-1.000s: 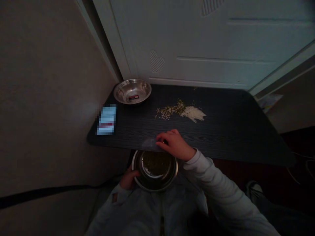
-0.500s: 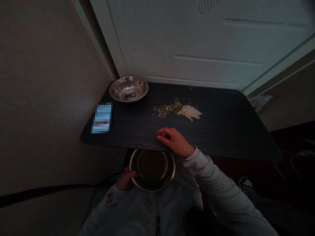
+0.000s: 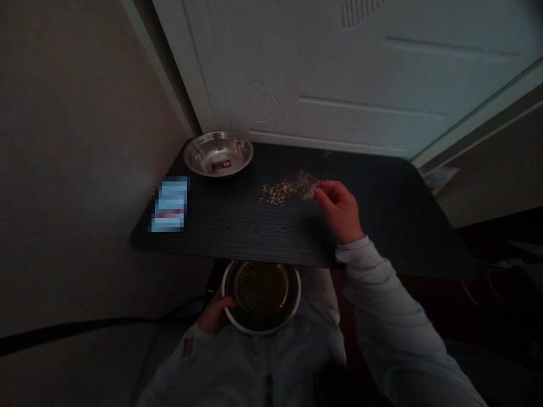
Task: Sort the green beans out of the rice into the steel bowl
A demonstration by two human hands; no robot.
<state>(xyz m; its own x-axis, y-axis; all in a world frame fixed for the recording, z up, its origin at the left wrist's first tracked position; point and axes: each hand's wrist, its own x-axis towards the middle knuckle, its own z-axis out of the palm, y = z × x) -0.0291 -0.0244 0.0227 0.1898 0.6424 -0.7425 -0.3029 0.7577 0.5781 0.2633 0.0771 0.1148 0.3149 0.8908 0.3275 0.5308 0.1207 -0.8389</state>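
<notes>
Dark tabletop is bearing scattered grains. Having left its near edge, my right hand is now working there, pinching a clear piece; left hand is gripping the nearer bowl.

Nothing can be read: the label in the far bowl is too small, the phone pixelated.

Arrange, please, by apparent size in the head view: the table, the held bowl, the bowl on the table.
1. Table
2. Held bowl, though nearer the camera, so true size is unsure
3. Bowl on the table
</notes>
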